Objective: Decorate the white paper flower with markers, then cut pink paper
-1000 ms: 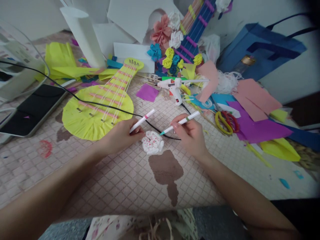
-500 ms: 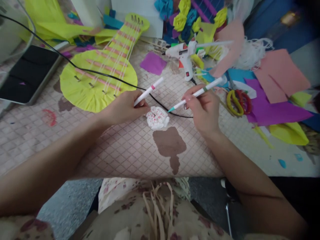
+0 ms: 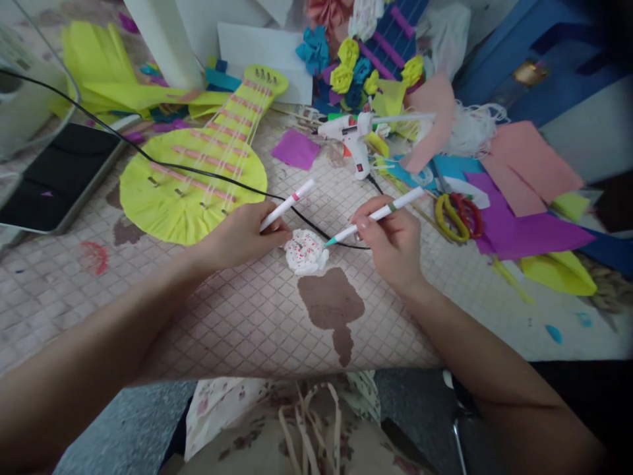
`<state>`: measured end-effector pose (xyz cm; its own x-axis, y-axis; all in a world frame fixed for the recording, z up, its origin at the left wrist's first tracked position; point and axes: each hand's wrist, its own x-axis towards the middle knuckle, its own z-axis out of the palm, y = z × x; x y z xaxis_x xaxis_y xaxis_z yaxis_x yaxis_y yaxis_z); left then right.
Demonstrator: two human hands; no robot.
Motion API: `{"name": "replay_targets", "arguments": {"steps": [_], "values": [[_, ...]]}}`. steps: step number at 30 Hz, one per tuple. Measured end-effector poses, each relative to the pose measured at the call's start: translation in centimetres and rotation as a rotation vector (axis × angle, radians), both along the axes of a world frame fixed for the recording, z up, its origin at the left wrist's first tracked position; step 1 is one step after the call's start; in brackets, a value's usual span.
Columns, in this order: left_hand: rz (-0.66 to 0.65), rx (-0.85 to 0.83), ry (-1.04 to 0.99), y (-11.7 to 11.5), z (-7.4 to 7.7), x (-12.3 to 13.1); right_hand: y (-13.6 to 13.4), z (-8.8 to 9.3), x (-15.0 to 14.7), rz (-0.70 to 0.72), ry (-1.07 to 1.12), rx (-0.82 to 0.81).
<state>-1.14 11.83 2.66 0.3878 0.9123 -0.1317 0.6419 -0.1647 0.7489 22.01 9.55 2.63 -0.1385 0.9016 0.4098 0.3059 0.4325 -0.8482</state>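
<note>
A white paper flower (image 3: 306, 251) with small red and pink dots lies on the quilted cloth, in front of me. My left hand (image 3: 247, 232) is closed, gripping a white marker with a pink band (image 3: 293, 200); its fingertips touch the flower's left edge. Held like a pen in my right hand (image 3: 393, 244) is a white marker with a green band (image 3: 386, 212). Its teal tip meets the right edge of the flower, or hovers just beside it; I cannot tell which. A dark bare patch (image 3: 331, 297) shows in the cloth below the flower.
A yellow paper guitar (image 3: 198, 214) lies left of centre, crossed by a black cable (image 3: 190, 170). Further left rests a dark-screened device (image 3: 54, 175). A white glue gun (image 3: 357, 148) stands beyond my right hand. Scissors (image 3: 457, 218) and coloured paper sheets (image 3: 519, 221) lie to the right.
The camera view has tilted up slightly, so everything sits lower in the picture. The right marker's tip remains at the flower's edge, and both hands keep their holds.
</note>
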Motion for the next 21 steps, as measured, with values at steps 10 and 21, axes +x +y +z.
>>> {"name": "replay_targets", "arguments": {"steps": [10,21], "values": [[-0.006,-0.003,0.011,-0.01,0.15,-0.04,0.09,-0.47,-0.01,0.043,-0.061,-0.038],[0.002,-0.008,0.004,-0.06,0.03,-0.02,-0.16,-0.37,0.05,0.097,-0.059,-0.032]]}}
